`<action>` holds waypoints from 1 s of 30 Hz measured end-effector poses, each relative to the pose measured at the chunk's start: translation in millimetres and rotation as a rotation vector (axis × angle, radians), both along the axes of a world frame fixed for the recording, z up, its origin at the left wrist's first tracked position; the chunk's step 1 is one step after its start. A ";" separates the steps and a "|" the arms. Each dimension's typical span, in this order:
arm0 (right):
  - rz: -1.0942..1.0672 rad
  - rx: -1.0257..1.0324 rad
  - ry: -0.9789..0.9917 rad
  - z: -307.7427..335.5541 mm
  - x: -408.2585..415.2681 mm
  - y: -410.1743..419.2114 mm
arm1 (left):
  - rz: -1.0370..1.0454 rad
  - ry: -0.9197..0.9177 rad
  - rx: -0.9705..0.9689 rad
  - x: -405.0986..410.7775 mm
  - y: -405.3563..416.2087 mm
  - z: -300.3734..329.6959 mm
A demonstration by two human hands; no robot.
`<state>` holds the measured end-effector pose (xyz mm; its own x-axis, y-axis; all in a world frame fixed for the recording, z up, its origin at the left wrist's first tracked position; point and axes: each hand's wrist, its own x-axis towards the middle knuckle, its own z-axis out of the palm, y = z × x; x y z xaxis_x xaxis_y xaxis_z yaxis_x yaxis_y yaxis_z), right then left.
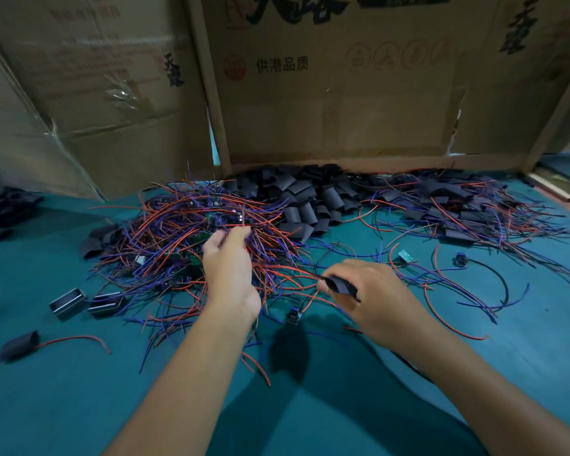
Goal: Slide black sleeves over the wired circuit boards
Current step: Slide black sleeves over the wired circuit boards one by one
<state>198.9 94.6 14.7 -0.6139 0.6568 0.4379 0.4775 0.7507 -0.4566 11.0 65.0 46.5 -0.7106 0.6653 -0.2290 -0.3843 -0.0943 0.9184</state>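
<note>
Left hand (pixel 228 265) reaches into the big tangle of red and blue wired circuit boards (pixel 191 232) on the teal table (pixel 79 406), fingers curled and pinching a bunch of wires at the top of the pile. Small green boards show through the tangle near that hand. Right hand (pixel 372 296) is lower and to the right, just beside the tangle's edge, gripping one black sleeve (pixel 340 285) between thumb and fingers; the sleeve's open end faces left, with red wire running right by it. Cannot tell if a board is already inside it.

Heap of loose black sleeves (pixel 310 199) lies at the back of the table against the cardboard box (pixel 336 93), between the tangle and a second pile of sleeved pieces with wires (pixel 468 205) on the right. One sleeved piece with a red wire (pixel 19 345) lies alone, front left. Two small metal-rimmed housings (pixel 67 303) sit side by side left of the tangle. A loose board with a black connector (pixel 293 315) lies between the two forearms. Another small green board (pixel 407 257) and a black-wired part (pixel 460 259) lie right of the right hand. More dark sleeves (pixel 4 205) at the far left edge, blurry.
</note>
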 end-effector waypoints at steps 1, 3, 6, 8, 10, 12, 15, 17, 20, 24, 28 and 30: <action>0.002 -0.010 -0.024 -0.9 2.2 2.2 | 0.050 0.079 -0.055 -0.7 -1.2 -0.5; 0.007 -0.037 -0.085 -2.8 6.6 6.4 | 0.183 0.365 -0.003 -8.5 -6.8 2.9; 0.005 -0.055 -0.123 -2.7 10.1 9.0 | 0.035 0.994 0.219 -11.5 -12.0 5.6; 0.014 -0.037 -0.102 -1.2 10.9 8.8 | -0.422 1.120 0.182 3.5 -12.5 0.6; 0.024 -0.020 -0.104 -0.4 10.6 9.6 | -0.759 1.283 0.030 17.3 -10.5 -10.1; 0.021 -0.017 -0.121 -1.0 10.3 11.0 | -0.854 1.366 -0.010 22.8 -8.1 -19.0; 0.009 -0.003 -0.126 -4.1 12.0 14.0 | -0.838 1.273 -0.004 18.0 -6.3 -21.8; -0.004 -0.001 -0.114 -4.4 13.6 15.5 | -0.846 1.261 0.000 17.1 -6.0 -21.8; -0.018 -0.015 -0.075 -2.1 17.9 19.2 | -0.838 1.198 0.030 16.9 -5.2 -21.3; -0.158 -0.082 -0.101 -2.5 29.4 30.4 | -0.792 1.079 0.078 11.5 -5.5 -17.2; -0.244 -0.099 -0.196 -11.0 29.1 32.7 | -0.802 1.021 0.120 13.2 -7.8 -13.5; -0.262 -0.084 -0.198 -14.2 22.5 30.6 | -0.808 0.998 0.125 14.7 -9.4 -11.5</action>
<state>221.4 125.1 0.4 -0.4870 0.8323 0.2650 0.7349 0.5544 -0.3907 25.7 55.5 35.0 0.0747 0.9627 0.2600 0.4718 -0.2638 0.8413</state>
